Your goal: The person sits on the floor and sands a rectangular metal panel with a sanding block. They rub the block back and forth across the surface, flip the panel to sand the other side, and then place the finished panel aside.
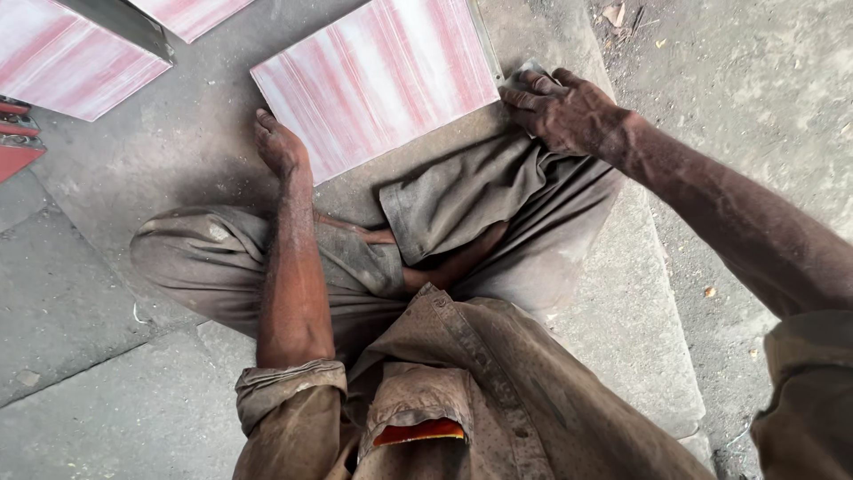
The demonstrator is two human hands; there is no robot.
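A pink-and-white striped square tile [378, 80] lies flat on the grey concrete floor in front of my crossed legs. My left hand [279, 142] rests at the tile's near left corner, fingers curled against its edge. My right hand [560, 108] presses down at the tile's near right corner, fingers closed over a small grey block [530, 71] that shows just past the fingertips. Both forearms and my trousers are coated in dust.
Another striped tile [62, 58] lies at the upper left, with a third tile [191, 13] beside it under a grey metal bar [133, 22]. A red tool part [13, 142] sits at the left edge. A concrete slab edge [649, 267] drops to dirt on the right.
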